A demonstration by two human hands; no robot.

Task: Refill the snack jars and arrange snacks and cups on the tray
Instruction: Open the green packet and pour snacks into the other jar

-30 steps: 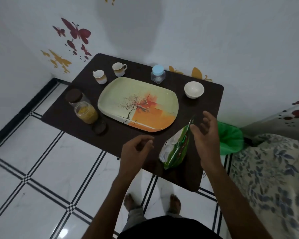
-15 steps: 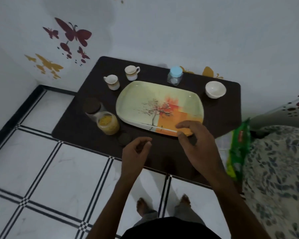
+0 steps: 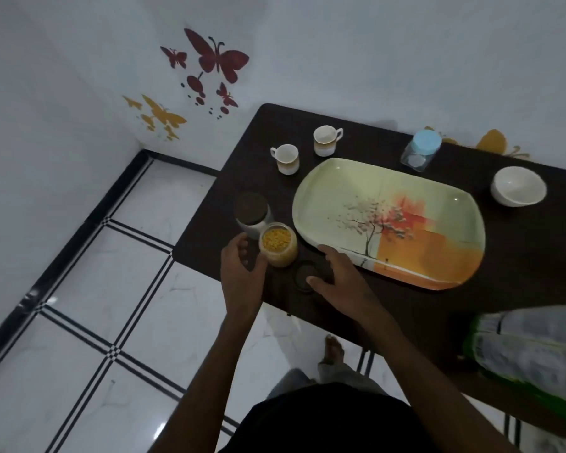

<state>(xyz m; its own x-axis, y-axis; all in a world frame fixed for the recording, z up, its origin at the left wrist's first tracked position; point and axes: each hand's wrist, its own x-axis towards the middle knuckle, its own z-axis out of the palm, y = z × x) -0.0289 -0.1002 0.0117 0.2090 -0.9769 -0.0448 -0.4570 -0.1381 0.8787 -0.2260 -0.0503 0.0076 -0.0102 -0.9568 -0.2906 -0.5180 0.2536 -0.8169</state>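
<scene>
Centrally, the left hand (image 3: pixel 241 273) curls around the near-left side of the open jar of yellow snack (image 3: pixel 277 244), thumb and fingers against its wall. The right hand (image 3: pixel 335 276) rests with fingers spread over the dark round lid (image 3: pixel 304 278), which lies flat on the dark table (image 3: pixel 520 256) just right of and nearer than that jar; fingertips press the lid's rim, though whether they grip it cannot be told. Immediately beyond the left hand, touching the yellow jar, stands a second jar with a dark lid (image 3: pixel 253 213), closed. Directly right of the right hand lies the rectangular tray (image 3: pixel 347 191), pale green with a painted tree and orange corner, holding nothing. Beyond the tray's far-left corner stand two small handled cups (image 3: pixel 285 158), (image 3: pixel 325 139), close together. Farther right along the wall edge sits a clear jar with a light-blue lid (image 3: pixel 420 152), then a white bowl (image 3: pixel 518 190). Well to the right of both hands, off the table's near corner, a green-and-white snack packet (image 3: pixel 530 348) appears blurred.
</scene>
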